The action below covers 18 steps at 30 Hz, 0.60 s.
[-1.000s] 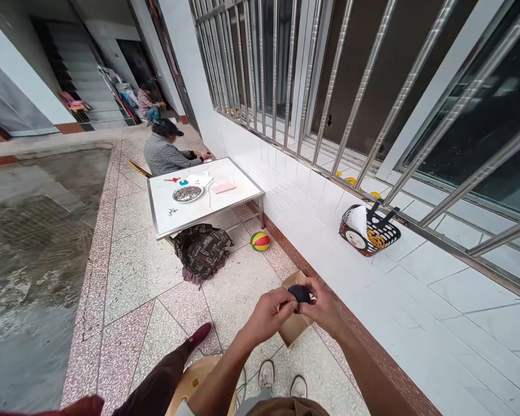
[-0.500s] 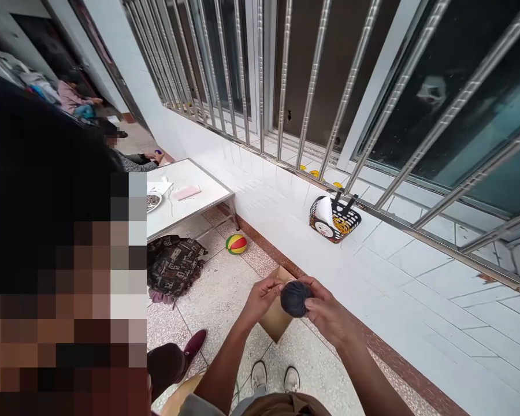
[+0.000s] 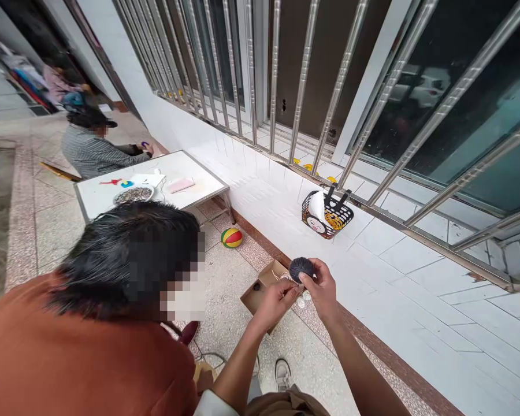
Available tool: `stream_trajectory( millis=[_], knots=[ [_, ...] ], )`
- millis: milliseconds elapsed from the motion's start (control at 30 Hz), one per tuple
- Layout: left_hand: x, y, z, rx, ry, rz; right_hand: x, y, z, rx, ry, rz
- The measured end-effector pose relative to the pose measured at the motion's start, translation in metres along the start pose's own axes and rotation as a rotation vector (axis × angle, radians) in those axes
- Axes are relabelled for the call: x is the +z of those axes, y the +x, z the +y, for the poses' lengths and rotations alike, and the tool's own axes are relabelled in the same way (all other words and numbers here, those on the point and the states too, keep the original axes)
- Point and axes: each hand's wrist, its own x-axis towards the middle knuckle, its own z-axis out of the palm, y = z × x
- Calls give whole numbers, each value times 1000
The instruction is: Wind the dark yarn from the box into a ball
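Observation:
A dark grey ball of yarn (image 3: pixel 300 268) is gripped by my right hand (image 3: pixel 322 287), with the thumb pressed on its near side and the fingers behind. Just below the ball, my left hand (image 3: pixel 277 301) is closed in a pinch, its fingertips close to my right thumb. What sits in that pinch is too small to make out, perhaps a strand. Beneath both hands an open cardboard box (image 3: pixel 252 298) rests on the floor, partly covered by my left hand. A white cord and a small dark item show inside it.
A person in a rust-coloured top (image 3: pixel 91 352) leans in at my left. Beyond stand a low white table (image 3: pixel 195 199) with a bowl (image 3: pixel 134 195) and a striped ball (image 3: pixel 231 237) on the floor. A black basket (image 3: pixel 328 215) hangs from the window bars; another person (image 3: pixel 97 147) sits farther off.
The yarn ball has been turned and raised a little, and my left hand has shifted below it. The neighbouring person has bent lower, uncovering the table and the seated person behind.

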Motion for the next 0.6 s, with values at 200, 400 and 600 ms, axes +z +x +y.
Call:
stream_trajectory(
  millis=[200, 400, 600],
  knots=[
    [-9, -44, 5, -49, -33, 35, -2, -7, 22, -87, -270, -127],
    [-31, -65, 14, -58, -68, 59, -8, -43, 20, 136, -125, -467],
    [-37, -65, -1, -62, -101, 63, -16, -73, 5, 499, 318, -635]
  ],
)
